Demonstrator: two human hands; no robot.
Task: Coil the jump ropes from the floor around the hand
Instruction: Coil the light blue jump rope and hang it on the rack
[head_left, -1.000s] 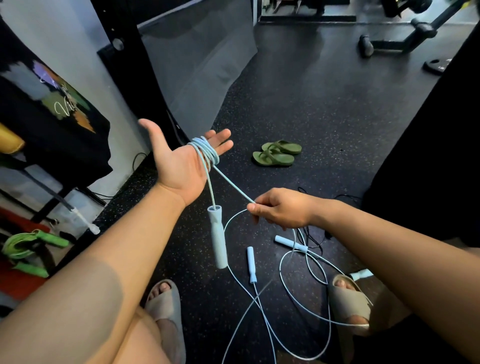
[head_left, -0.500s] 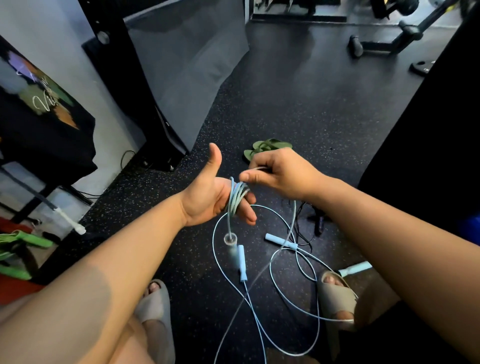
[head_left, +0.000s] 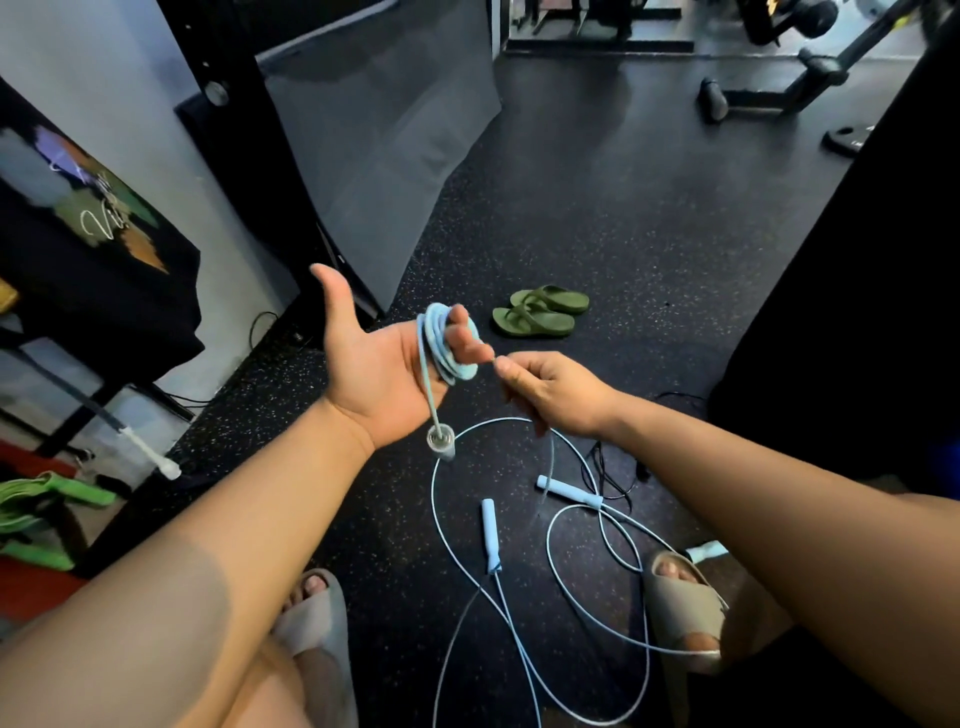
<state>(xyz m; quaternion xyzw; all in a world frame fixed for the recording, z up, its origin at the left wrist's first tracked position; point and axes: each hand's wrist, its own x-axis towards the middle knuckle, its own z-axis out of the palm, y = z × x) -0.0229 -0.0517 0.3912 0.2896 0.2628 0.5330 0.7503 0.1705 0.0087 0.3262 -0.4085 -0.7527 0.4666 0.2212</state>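
From the head view, I have my left hand (head_left: 371, 371) spread palm-up with the thumb standing well clear, because the fingers serve as the spool: several turns of the pale blue jump rope (head_left: 441, 340) sit bunched around them, close to the fingertips. One handle (head_left: 441, 441) hangs on a short length of cord just below that palm, left dangling so its weight keeps the first turn anchored. My right hand (head_left: 550, 392) is just beside the left fingertips, closed in a pinch on the running cord; I judge it sits that near so each new turn lands tight against the last. Below the right hand the slack drops to the floor (head_left: 597, 218) in wide loops (head_left: 467, 519), so much rope is not yet coiled. Under and between both hands lie a second handle (head_left: 489, 535) and a third handle (head_left: 569, 492), and a fourth end shows near my right foot, which suggests more than one rope down there. Beyond the hands sit green flip-flops (head_left: 540, 312), well apart from the cord and no hindrance.
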